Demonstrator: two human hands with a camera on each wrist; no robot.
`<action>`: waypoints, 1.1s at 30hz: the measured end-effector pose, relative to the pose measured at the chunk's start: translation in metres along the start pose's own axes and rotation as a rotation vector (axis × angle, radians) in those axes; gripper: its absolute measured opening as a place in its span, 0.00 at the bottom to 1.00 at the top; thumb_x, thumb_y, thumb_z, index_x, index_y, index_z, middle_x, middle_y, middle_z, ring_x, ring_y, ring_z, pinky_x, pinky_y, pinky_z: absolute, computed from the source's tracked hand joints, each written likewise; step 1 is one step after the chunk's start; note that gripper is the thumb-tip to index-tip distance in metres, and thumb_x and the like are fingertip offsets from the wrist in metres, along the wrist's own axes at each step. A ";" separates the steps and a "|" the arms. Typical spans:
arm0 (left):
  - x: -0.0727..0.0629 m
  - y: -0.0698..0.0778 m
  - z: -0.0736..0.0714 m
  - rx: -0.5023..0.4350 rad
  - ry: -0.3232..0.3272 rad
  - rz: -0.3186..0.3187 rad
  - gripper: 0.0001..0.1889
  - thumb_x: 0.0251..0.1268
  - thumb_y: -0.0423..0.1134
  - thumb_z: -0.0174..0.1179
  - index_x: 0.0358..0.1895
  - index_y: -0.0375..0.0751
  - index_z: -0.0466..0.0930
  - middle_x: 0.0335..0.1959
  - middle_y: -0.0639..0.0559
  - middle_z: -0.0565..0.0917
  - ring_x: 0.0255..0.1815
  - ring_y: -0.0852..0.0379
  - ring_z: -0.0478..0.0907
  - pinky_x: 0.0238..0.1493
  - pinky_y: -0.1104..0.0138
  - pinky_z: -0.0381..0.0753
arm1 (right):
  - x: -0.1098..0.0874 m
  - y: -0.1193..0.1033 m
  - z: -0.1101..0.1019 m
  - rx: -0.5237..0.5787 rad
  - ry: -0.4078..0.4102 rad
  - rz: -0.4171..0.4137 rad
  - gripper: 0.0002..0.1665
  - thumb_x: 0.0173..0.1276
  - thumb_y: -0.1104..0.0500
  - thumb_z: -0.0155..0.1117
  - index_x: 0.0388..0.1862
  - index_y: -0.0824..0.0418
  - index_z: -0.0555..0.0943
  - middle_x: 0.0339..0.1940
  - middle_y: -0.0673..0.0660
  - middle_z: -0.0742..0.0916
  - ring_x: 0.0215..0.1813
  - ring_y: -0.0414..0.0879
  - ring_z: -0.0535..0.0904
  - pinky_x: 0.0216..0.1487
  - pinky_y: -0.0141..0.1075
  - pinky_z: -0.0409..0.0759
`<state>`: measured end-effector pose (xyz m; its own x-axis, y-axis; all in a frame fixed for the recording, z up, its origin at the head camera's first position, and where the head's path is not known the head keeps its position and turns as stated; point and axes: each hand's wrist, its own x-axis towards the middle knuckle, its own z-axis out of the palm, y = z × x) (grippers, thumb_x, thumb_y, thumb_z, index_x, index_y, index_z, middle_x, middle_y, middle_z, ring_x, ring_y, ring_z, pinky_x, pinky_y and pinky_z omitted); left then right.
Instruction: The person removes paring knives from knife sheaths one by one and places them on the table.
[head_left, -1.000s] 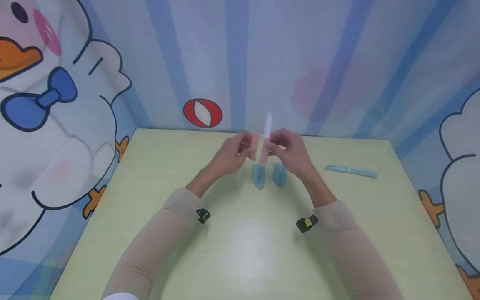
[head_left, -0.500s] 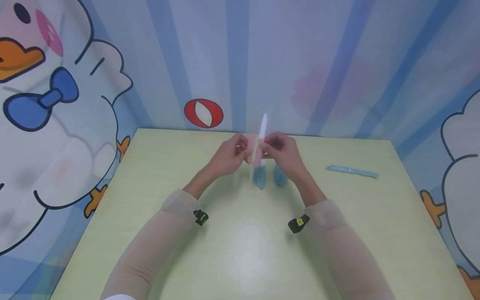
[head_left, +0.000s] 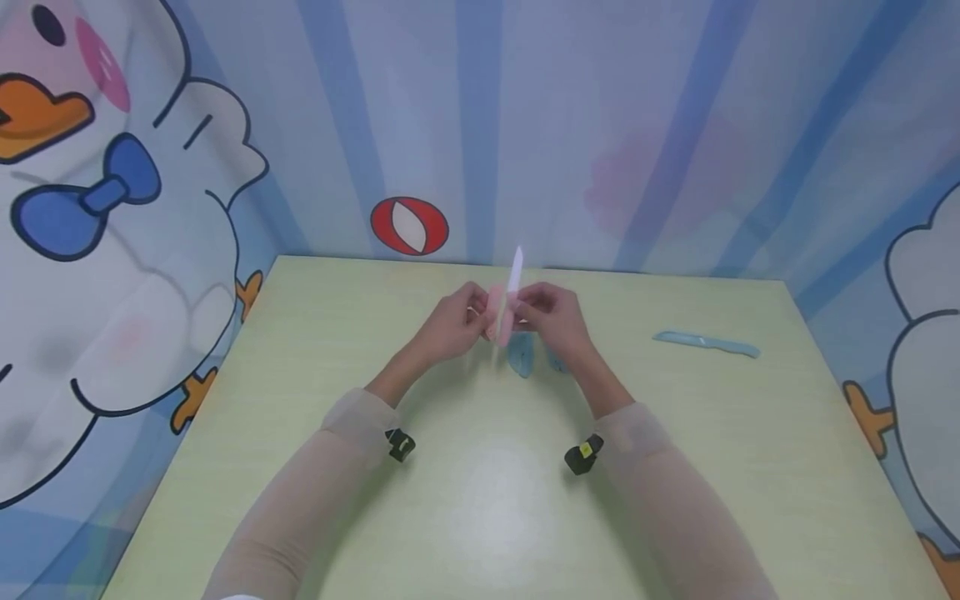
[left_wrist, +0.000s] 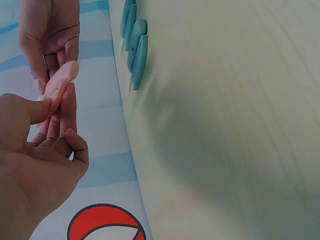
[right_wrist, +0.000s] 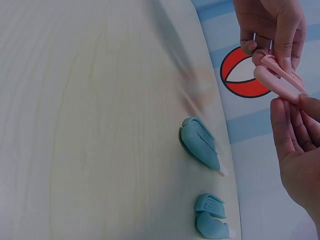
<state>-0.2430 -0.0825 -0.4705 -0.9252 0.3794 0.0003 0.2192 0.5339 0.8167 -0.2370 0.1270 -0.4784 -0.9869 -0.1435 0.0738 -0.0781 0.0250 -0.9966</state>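
Note:
My right hand [head_left: 557, 318] pinches a pink-handled knife [head_left: 515, 271], its pale blade pointing up and away. My left hand [head_left: 452, 323] pinches a small pink piece [right_wrist: 272, 64] with raised marks between thumb and fingers; its kind is unclear. In the right wrist view, the knife's rounded pink handle [right_wrist: 274, 84] lies alongside that piece, close together; whether they touch is hard to tell. Below the hands on the table lie two teal two-part objects with white tips: one teal object [head_left: 521, 356] shows, while the other teal object [right_wrist: 211, 217] is mostly behind my right hand in the head view.
A light-blue knife [head_left: 707, 343] lies flat on the right side of the pale table [head_left: 487, 517]. Behind the table's far edge stands a backdrop [head_left: 555, 125] with blue stripes, cartoon ducks and a red-and-white ball.
My hands have drawn together: the right hand brings the knife left and slightly down, to the pink piece in my left hand. The table objects stay put.

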 end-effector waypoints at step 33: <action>-0.005 -0.034 0.016 0.160 0.037 -0.206 0.15 0.78 0.42 0.62 0.56 0.33 0.78 0.43 0.42 0.86 0.38 0.50 0.82 0.40 0.62 0.82 | 0.008 0.027 0.034 -0.435 0.062 0.147 0.08 0.74 0.62 0.71 0.45 0.67 0.87 0.36 0.61 0.91 0.36 0.50 0.90 0.38 0.36 0.86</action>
<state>-0.2410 -0.0900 -0.5079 -0.9655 0.2236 -0.1331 0.0682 0.7111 0.6998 -0.2423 0.0925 -0.5064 -0.9975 -0.0482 -0.0522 0.0245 0.4553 -0.8900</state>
